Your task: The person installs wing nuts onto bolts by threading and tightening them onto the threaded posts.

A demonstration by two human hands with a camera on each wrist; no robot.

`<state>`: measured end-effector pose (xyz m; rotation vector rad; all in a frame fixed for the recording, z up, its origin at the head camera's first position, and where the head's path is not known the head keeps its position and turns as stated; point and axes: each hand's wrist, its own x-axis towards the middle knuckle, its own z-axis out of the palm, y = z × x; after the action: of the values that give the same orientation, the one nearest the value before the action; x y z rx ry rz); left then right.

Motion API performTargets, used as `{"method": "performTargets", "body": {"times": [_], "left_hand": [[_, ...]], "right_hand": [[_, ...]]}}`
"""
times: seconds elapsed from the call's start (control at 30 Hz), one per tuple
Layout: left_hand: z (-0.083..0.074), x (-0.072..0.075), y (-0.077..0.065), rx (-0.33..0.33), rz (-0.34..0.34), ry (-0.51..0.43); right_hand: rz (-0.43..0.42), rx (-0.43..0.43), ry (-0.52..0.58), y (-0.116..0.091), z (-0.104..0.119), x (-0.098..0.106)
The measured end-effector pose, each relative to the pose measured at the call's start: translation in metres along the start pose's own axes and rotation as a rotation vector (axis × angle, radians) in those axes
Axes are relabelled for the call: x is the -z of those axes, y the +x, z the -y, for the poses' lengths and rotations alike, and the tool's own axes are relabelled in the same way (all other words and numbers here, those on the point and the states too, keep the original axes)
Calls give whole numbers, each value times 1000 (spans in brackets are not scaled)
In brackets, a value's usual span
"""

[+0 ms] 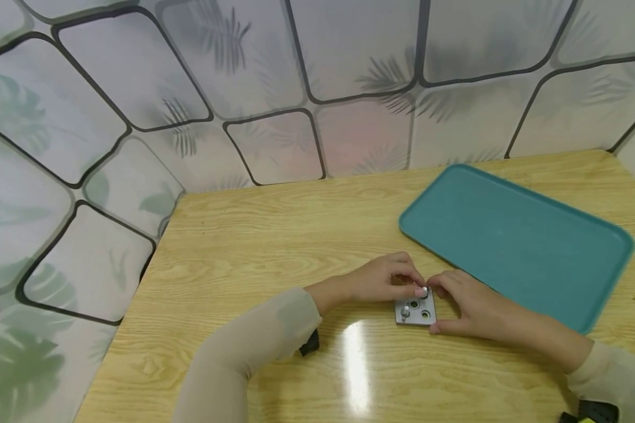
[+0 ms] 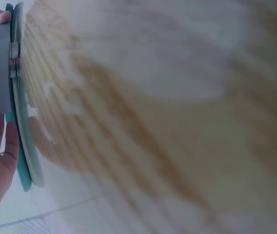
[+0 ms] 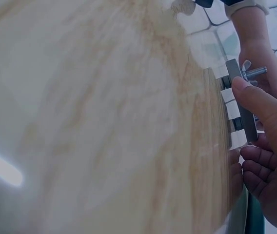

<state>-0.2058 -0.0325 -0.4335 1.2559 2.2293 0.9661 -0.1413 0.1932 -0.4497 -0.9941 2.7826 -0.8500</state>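
A small square grey metal plate with round holes lies low over the wooden table, between both hands. My left hand reaches in from the left and pinches the wing nut at the plate's far right corner between thumb and index finger. My right hand grips the plate's right side, thumb at the near corner and fingers at the far one. A second bolt with a wing nut stands upright from the plate's near left corner. Dark feet or bolt heads show under the plate in the right wrist view.
A teal tray lies on the table behind and to the right of the hands. The wooden table runs back to a wall with a leaf-and-frame pattern. Glare marks the tabletop in front of the plate.
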Motion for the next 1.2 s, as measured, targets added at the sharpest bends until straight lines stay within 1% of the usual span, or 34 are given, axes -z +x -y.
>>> {"method": "performTargets", "body": {"times": [0.2,0.27,0.43,0.5,0.57,0.67,0.8,0.93,1.07,1.2], "left_hand": [[1,-1,-1,-34,1,16],[1,-1,-1,-36,-6,37],[1,-2,1,-3,-72,79],[2,-2,2,18,-99,74],[3,-3,2,24,-112,66],[2,-2,2,22,-87,39],[-1,-1,1,-13,-28,27],[0,-2,2,-41,1,47],[1,-2,2,-36,2,70],[0,-1,2,-1,-33,84]], "right_hand": [[-1,13,3,-1,-1,-1],[-1,12,5,-1,-1,-1],[4,11,11,-1,-1,-1],[7,14,13,-1,-1,-1],[2,11,8,0,-1,-1],[-4,11,-4,1,-1,-2],[-10,15,-12,0,-1,-2],[-11,19,-16,-1,-1,-1],[-1,9,-11,-1,-1,0],[16,-5,1,0,-1,0]]}}
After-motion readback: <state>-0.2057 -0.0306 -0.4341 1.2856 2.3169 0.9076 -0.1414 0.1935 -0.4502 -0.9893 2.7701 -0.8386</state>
